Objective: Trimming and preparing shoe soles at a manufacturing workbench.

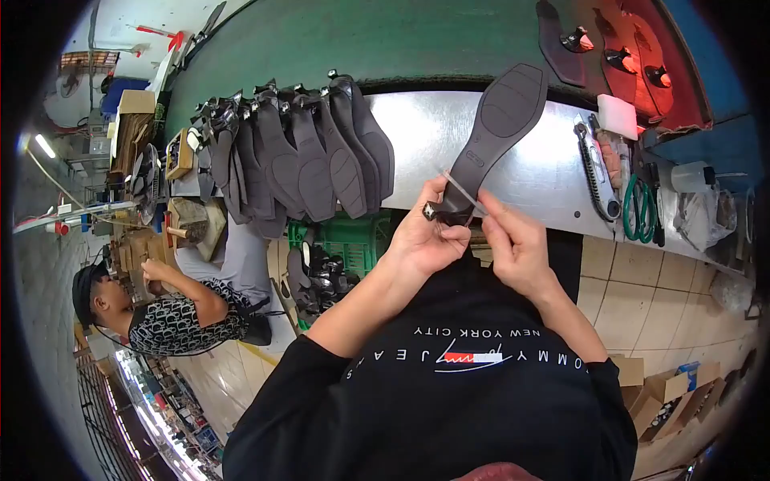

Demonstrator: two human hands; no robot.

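Note:
A dark grey high-heeled shoe sole points away from me, its broad toe end above the metal bench. My left hand is wrapped round its heel end, beside the short glossy black heel. Across the narrow part of the sole lies a thin, light grey strip. The thumb and fingers of my right hand pinch together at the strip's right end. Whether the strip is a tool or a piece of material, I cannot tell. Several similar heeled soles stand in a row to the left.
The metal bench meets a green surface behind. At right lie a utility knife, green-handled scissors and a white block. More soles sit under red light. A green crate stands below. Another person works at left.

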